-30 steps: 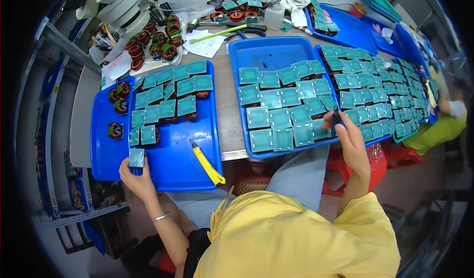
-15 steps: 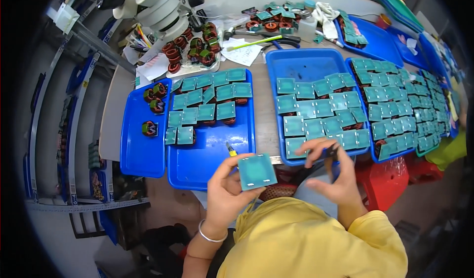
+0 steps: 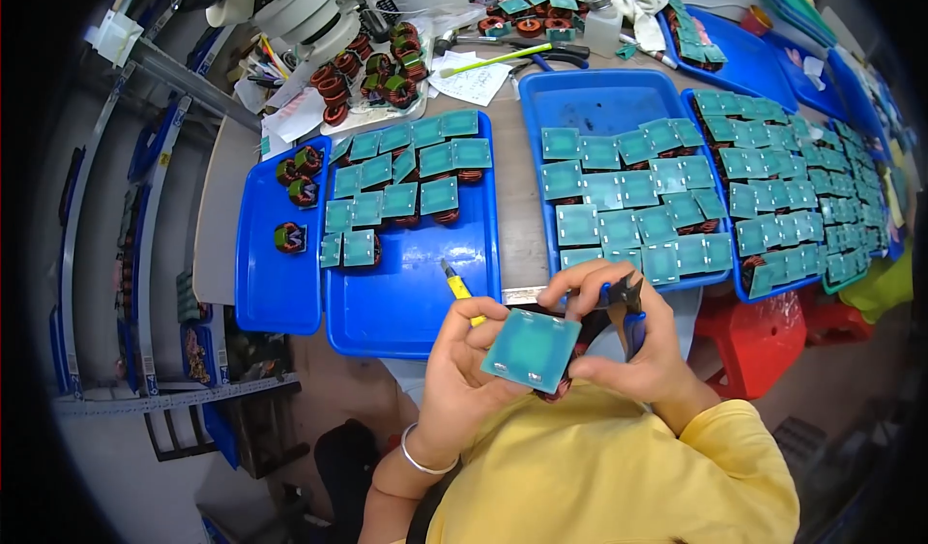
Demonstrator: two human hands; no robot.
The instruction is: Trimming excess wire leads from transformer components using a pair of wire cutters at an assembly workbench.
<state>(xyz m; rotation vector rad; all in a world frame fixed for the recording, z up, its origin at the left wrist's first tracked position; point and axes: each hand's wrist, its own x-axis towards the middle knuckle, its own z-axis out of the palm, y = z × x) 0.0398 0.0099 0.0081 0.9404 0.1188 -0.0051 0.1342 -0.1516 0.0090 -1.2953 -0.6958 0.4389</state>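
Observation:
My left hand (image 3: 458, 375) grips a square green circuit board (image 3: 530, 347) by its left edge, in front of my chest. A bit of red-brown wire coil (image 3: 557, 385) shows under the board's right corner. My right hand (image 3: 650, 362) holds a pair of pliers (image 3: 628, 320) with dark jaws and a blue handle, tucked in the palm with the jaws pointing up. Its thumb and forefinger reach round the board's right side. Whether those fingertips touch the coil is hard to see.
Rows of boards on coils fill the right blue tray (image 3: 619, 96) and the middle blue tray (image 3: 425, 293). A yellow-handled tool (image 3: 458, 284) lies by the middle tray's right edge. Several coils stand in the left tray (image 3: 278, 297). A microscope (image 3: 309, 22) stands at the back left.
My right hand has come left with the pliers and now meets the board. The board has shifted right and tilted in my left hand, baring some coil below.

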